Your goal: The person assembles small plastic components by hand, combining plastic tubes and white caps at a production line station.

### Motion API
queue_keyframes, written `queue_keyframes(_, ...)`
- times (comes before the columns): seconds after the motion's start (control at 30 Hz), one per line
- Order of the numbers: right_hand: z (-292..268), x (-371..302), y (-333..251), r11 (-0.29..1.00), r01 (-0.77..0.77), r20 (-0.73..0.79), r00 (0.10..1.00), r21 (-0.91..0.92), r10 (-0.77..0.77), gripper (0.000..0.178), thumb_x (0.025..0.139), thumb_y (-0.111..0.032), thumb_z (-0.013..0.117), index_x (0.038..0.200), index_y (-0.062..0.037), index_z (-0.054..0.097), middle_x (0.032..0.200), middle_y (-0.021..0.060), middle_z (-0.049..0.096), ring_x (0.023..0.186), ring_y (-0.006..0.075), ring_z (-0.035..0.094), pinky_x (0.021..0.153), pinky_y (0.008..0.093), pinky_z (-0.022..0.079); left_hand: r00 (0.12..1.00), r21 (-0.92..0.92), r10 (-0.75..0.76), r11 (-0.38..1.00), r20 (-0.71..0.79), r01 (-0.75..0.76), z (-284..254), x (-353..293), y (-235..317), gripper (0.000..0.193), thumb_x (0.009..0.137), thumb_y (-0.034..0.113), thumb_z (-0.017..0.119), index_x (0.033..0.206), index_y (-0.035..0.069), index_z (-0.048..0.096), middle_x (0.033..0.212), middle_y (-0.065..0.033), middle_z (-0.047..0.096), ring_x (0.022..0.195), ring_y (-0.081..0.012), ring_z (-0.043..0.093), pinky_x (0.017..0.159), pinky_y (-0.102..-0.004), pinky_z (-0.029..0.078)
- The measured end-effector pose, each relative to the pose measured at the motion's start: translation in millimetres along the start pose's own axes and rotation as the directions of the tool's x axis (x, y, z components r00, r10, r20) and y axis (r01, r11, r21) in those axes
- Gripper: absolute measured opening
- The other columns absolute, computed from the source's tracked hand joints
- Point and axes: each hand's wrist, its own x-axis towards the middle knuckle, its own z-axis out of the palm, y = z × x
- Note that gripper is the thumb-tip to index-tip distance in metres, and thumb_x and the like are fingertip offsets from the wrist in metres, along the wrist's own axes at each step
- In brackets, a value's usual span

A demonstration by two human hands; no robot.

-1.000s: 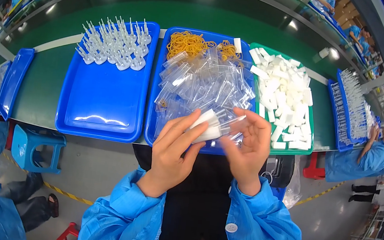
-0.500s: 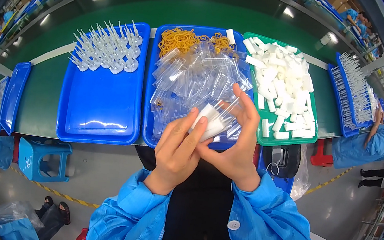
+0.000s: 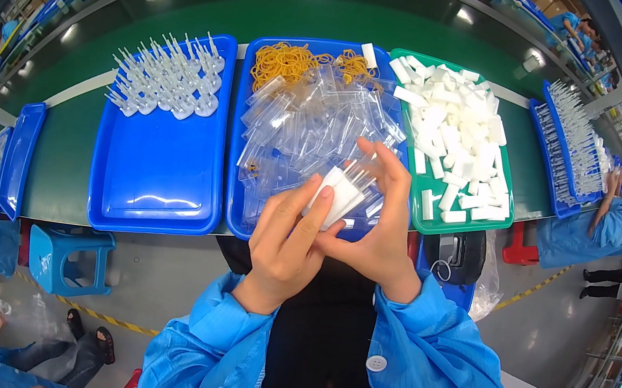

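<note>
My left hand (image 3: 282,247) grips a white foam block (image 3: 338,199), its fingers pressed along the block's left side. Several thin pale rods (image 3: 361,180) stick out of the block toward the upper right. My right hand (image 3: 385,243) curves round the other side, its thumb at the block's lower end and its raised fingers near the rod tips. Both hands are over the near part of a blue tray (image 3: 231,183) with clear plastic bags (image 3: 305,122) and yellow rubber bands (image 3: 285,65). The block partly hides behind my left fingers.
At left, a blue tray (image 3: 152,223) carries several upright, pale spiky pieces (image 3: 173,78). A green tray (image 3: 511,208) at right is heaped with white foam blocks (image 3: 453,126). Farther right, a person in blue (image 3: 598,224) stands by more trays. A blue stool (image 3: 71,257) stands below the table's left side.
The block has turned slightly between my hands, and the rods now show more plainly. My right fingertips have shifted a little left and down. A person at lower left has moved.
</note>
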Motion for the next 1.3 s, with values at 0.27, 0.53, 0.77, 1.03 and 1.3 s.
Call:
queue_keyframes(0.27, -10.5, 10.8, -6.6, 0.931, 0.238, -0.003, 0.969, -0.275, -0.249, 0.092, 0.057, -0.020, 0.087, 0.133, 0.0007, 0.040, 0.134, 0.0192, 0.044, 0.120, 0.0344, 0.047, 0.098, 0.0407, 0.042, 0.999, -0.007, -0.005, 1.000, -0.048, 0.005, -1.9, 1.4, -1.9, 0.053, 0.062, -0.002, 0.082, 0.111, -0.007, 0.063, 0.113, -0.0219, 0.065, 0.090, -0.0339, 0.066, 0.075, -0.0359, 0.054)
queue_keyframes(0.53, -6.2, 4.9, 7.2, 0.960, 0.255, 0.019, 0.967, -0.120, -0.254, 0.092, 0.058, -0.020, 0.086, 0.135, 0.0000, 0.039, 0.135, 0.0196, 0.043, 0.121, 0.0332, 0.046, 0.099, 0.0407, 0.040, 0.998, -0.096, -0.058, 0.994, 0.010, 0.058, -1.5, -3.2, -4.0, 0.059, 0.060, 0.004, 0.086, 0.114, -0.002, 0.063, 0.115, -0.0175, 0.066, 0.093, -0.0305, 0.065, 0.078, -0.0348, 0.052)
queue_keyframes(0.77, -0.5, 4.3, -5.7, 0.986, 0.129, -0.026, 0.991, -0.101, -0.132, 0.082, 0.057, -0.016, 0.083, 0.129, -0.0013, 0.047, 0.131, 0.0186, 0.047, 0.117, 0.0326, 0.050, 0.099, 0.0413, 0.042, 0.997, -0.021, -0.072, 0.997, -0.034, 0.071, 0.6, -3.5, -0.8, 0.058, 0.061, 0.002, 0.084, 0.114, -0.005, 0.062, 0.111, -0.0193, 0.067, 0.087, -0.0302, 0.066, 0.075, -0.0332, 0.053)
queue_keyframes(1.03, -0.4, -0.5, -6.1, 0.882, 0.307, -0.054, 0.936, -0.357, -0.348, 0.065, 0.056, -0.015, 0.078, 0.115, 0.0006, 0.059, 0.129, 0.0187, 0.049, 0.115, 0.0328, 0.051, 0.100, 0.0440, 0.041, 0.996, -0.089, 0.016, 0.996, -0.083, -0.023, 0.5, -3.2, -0.6, 0.061, 0.064, 0.004, 0.084, 0.119, -0.006, 0.059, 0.114, -0.0207, 0.065, 0.089, -0.0302, 0.066, 0.076, -0.0333, 0.054)
queue_keyframes(1.3, -15.9, 1.2, 2.4, 0.951, 0.286, -0.181, 0.936, -0.115, -0.303, 0.068, 0.069, -0.016, 0.078, 0.126, 0.0042, 0.049, 0.129, 0.0211, 0.043, 0.109, 0.0311, 0.053, 0.097, 0.0441, 0.042, 0.993, -0.229, -0.122, 0.966, -0.005, 0.118, -11.2, 2.0, -2.4, 0.053, 0.065, 0.001, 0.082, 0.113, -0.004, 0.061, 0.115, -0.0204, 0.065, 0.097, -0.0318, 0.064, 0.082, -0.0355, 0.052)
